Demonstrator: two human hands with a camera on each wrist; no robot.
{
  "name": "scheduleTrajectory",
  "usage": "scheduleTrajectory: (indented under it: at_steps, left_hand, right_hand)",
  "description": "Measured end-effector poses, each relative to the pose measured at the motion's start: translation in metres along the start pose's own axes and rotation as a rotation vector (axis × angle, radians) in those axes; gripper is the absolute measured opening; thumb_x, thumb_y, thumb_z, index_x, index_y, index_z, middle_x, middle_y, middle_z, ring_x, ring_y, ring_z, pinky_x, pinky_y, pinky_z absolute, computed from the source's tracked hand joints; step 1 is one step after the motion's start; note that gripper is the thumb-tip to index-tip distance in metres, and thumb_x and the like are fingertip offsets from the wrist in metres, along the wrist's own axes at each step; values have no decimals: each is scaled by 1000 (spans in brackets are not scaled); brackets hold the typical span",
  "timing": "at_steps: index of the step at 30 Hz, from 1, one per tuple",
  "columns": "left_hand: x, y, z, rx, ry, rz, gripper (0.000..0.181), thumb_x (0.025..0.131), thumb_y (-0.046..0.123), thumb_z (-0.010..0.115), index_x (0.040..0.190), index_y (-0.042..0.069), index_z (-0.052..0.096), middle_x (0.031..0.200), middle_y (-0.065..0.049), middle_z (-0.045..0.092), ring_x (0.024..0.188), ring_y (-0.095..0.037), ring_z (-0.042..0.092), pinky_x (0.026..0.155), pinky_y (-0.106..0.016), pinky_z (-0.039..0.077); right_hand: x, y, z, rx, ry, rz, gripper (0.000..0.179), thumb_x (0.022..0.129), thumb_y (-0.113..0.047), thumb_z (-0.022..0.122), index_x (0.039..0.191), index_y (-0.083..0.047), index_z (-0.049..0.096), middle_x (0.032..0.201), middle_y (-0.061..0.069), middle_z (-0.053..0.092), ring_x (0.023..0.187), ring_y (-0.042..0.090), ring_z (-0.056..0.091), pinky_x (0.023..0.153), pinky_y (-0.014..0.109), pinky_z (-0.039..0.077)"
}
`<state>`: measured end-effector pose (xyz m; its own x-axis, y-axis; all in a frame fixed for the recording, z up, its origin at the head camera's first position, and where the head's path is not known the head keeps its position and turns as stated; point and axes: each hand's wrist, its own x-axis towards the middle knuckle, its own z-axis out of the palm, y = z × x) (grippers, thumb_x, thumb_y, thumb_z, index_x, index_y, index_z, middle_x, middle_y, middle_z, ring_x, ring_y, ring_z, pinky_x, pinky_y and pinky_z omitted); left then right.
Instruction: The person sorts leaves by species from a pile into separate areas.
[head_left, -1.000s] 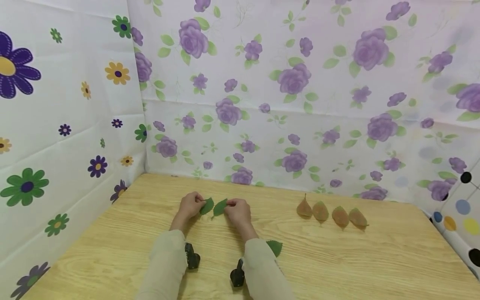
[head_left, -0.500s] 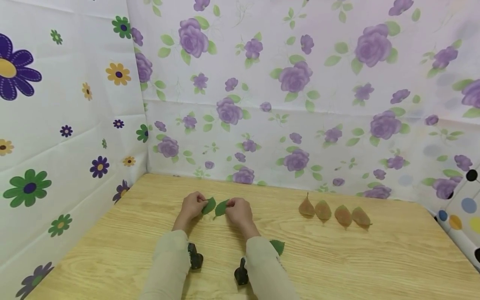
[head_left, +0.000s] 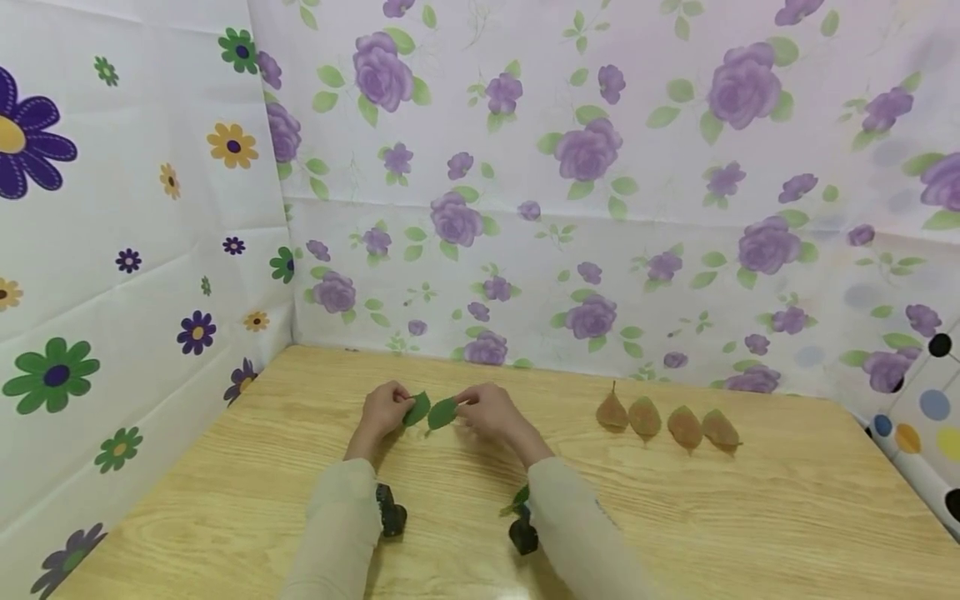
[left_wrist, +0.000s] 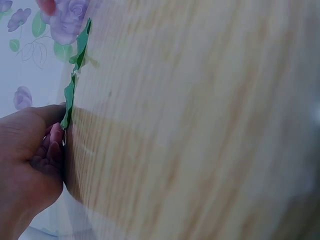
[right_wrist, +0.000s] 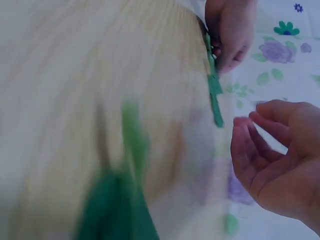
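Observation:
My left hand (head_left: 385,412) pinches the outer edge of a green leaf (head_left: 417,409) between thumb and fingers, low over the wooden table. A second green leaf (head_left: 442,413) lies just right of it, their near edges almost touching. In the right wrist view my right hand (right_wrist: 280,155) is a little apart from that leaf (right_wrist: 216,107), fingers loosely bent and holding nothing. A third green leaf (head_left: 519,498) shows beside my right wrist, partly hidden by the sleeve and wrist camera; the right wrist view has a blurred green leaf (right_wrist: 115,205) close up.
To the right, several reddish-brown leaves (head_left: 686,427) lie in a row on the wooden table (head_left: 750,517). A purple-flowered cloth (head_left: 525,167) hangs behind the table, and another flowered cloth (head_left: 150,208) stands at the left. Black wrist cameras (head_left: 392,512) sit under both forearms.
My right hand has let go of the second green leaf and drawn slightly right, its forearm swinging right over the third leaf. The left hand keeps its pinch in place.

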<state>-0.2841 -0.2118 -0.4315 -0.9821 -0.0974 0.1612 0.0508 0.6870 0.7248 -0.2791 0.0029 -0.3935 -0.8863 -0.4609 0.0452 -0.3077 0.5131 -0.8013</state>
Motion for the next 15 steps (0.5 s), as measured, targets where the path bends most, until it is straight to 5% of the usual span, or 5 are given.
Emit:
scheduleTrajectory:
  at_steps: [9, 15]
  left_hand:
    - [2, -2, 2, 6, 19, -7, 10, 91, 4, 63, 90, -5, 59, 82, -13, 60, 78, -27, 57, 75, -40, 49]
    - [1, -2, 3, -8, 16, 12, 11, 91, 5, 63, 90, -5, 59, 83, -13, 61, 79, -27, 57, 75, -41, 49]
  right_hand:
    - [-40, 11, -41, -222, -80, -232, 26, 96, -10, 58, 117, 3, 67, 107, 13, 69, 92, 25, 65, 75, 34, 54]
    - [-83, 34, -57, -272, -134, -285, 25, 97, -8, 58, 118, 2, 67, 117, 14, 66, 105, 29, 63, 82, 39, 54]
